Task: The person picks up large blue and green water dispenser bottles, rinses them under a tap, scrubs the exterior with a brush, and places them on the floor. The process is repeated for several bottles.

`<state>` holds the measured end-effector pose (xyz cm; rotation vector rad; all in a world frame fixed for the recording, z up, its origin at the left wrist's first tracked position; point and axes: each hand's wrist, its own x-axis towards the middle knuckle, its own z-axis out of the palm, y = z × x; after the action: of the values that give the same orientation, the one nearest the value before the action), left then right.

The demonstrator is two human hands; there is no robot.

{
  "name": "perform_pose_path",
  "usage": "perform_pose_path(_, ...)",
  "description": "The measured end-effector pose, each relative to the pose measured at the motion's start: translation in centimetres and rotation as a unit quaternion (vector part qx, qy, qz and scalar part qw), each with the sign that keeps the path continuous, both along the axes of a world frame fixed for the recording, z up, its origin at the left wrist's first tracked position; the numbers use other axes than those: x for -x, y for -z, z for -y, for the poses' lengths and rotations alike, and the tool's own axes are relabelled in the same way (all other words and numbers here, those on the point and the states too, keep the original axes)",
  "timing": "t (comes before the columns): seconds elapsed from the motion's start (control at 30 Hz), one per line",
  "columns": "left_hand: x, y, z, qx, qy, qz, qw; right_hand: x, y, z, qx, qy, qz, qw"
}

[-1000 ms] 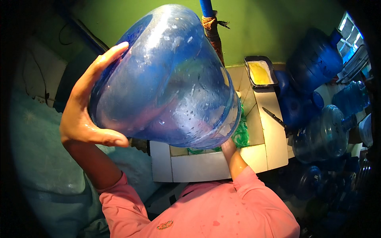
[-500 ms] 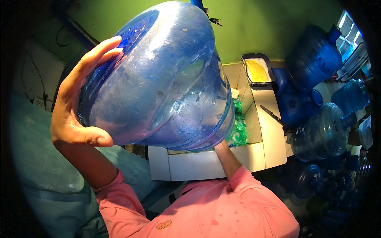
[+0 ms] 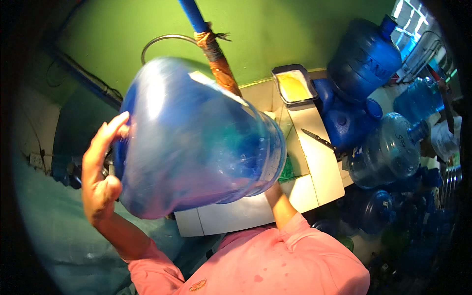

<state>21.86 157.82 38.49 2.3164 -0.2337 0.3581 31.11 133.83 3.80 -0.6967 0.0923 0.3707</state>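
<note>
A large clear-blue water jug (image 3: pixel 196 147) lies tilted on its side in the air before me, its base toward the left. My left hand (image 3: pixel 102 172) grips the base end, fingers curved along its rim. My right forearm (image 3: pixel 279 205) reaches up to the jug's other end. The right hand itself is hidden behind the jug, so its fingers do not show. Below and behind the jug is a white-tiled basin (image 3: pixel 314 147). Something green (image 3: pixel 287 170) shows inside the basin, partly covered by the jug.
A black tub (image 3: pixel 295 84) holding a yellow sponge-like block sits on the basin's far corner. A knife (image 3: pixel 318 139) lies on its right ledge. Several blue jugs (image 3: pixel 364 64) crowd the right side. A blue pipe (image 3: pixel 193 15) with brown wrapping comes down behind the held jug.
The jug has come down and turned more level, with my left hand lower on its base end. The wrapped pipe behind it has come into sight as the view shifted.
</note>
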Motion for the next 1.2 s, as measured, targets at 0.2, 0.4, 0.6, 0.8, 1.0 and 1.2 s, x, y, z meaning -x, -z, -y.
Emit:
perform_pose_path(0.2,-2.7,23.8,-7.0,0.390,-0.308,-0.178,0.849,-5.6,1.4,11.5,0.013,0.312,-0.031,0.950)
perform_pose_path(0.4,-13.3,35.4,2.1,0.349,-0.112,-0.104,0.925,-8.4,2.9,5.7,0.176,0.353,0.099,0.914)
perform_pose_path(0.6,-22.8,29.2,7.0,0.250,-0.077,-0.130,0.956,-9.3,4.7,-1.3,0.442,0.184,0.310,0.822)
perform_pose_path(0.8,-21.7,17.0,2.4,0.339,0.018,-0.098,0.935,-12.3,4.5,-3.3,0.509,0.119,0.260,0.812)
perform_pose_path(1.0,-20.3,11.4,2.9,0.340,0.057,-0.089,0.935,-13.7,4.1,-5.2,0.615,0.116,0.227,0.746)
perform_pose_path(1.2,-20.7,17.2,3.4,0.370,0.048,-0.081,0.924,-13.9,4.4,-5.6,0.590,0.057,0.224,0.773)
